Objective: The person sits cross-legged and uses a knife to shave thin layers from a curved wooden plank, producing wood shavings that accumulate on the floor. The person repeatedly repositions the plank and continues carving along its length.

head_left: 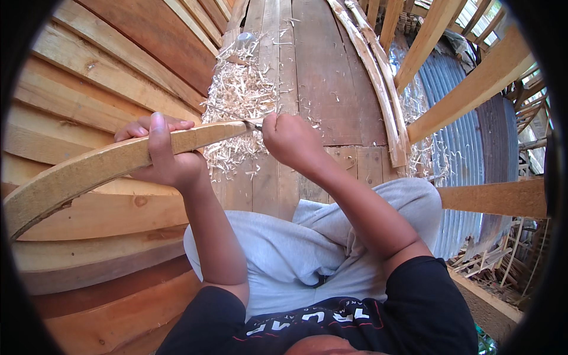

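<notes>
A long pale wooden board (89, 165), which looks curved in this view, slants in from the left edge to the middle. My left hand (171, 158) is wrapped round it, thumb on the near face and fingers over the far side. At the board's right end, my right hand (291, 141) is closed in a fist round a knife, its handle mostly hidden by the fingers. The knife's thin dark blade (253, 125) lies against the board's tip. Beneath and beyond that tip, curled wood shavings (242, 92) are heaped on the floor.
A plank wall (89, 97) rises along the left. Two long peeled poles (378, 77) lie on the floorboards (322, 65) at the right, beside wooden railing posts (467, 83) and corrugated metal sheets (455, 130). A small clear cup-like object (244, 39) stands beyond the shavings. My crossed legs (272, 242) are close below my hands.
</notes>
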Tool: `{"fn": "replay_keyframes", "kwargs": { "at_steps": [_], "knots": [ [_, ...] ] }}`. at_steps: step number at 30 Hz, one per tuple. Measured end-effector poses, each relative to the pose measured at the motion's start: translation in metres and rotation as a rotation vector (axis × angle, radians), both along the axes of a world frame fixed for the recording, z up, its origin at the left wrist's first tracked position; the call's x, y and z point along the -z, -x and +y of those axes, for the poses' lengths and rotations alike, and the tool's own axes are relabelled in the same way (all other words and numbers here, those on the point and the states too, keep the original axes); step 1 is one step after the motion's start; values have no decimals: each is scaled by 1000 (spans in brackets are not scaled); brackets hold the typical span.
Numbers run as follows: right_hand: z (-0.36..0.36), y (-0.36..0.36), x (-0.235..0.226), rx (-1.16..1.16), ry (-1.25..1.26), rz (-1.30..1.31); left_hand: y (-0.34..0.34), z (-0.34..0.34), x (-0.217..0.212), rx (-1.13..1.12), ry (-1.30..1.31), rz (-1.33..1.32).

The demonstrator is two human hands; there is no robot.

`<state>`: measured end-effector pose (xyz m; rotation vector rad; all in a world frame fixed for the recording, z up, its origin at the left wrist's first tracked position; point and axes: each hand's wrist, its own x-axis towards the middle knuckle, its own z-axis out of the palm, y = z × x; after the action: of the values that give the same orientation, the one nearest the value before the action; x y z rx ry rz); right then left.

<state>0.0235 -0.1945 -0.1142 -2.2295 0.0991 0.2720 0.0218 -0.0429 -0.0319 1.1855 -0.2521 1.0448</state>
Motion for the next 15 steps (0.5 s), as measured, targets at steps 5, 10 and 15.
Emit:
{"fn": "replay_keyframes", "kwargs": {
  "at_steps": [5,10,15],
  "knots": [
    [-19,-25,80,91,103,47,-1,-10,-1,8,8,-24],
    [-3,2,-8,-65,-21,-3,0,-8,0,-167,-43,-28],
    [-24,-22,93,102,-26,-41,4,-23,-4,-187,-27,50]
  ]
}}
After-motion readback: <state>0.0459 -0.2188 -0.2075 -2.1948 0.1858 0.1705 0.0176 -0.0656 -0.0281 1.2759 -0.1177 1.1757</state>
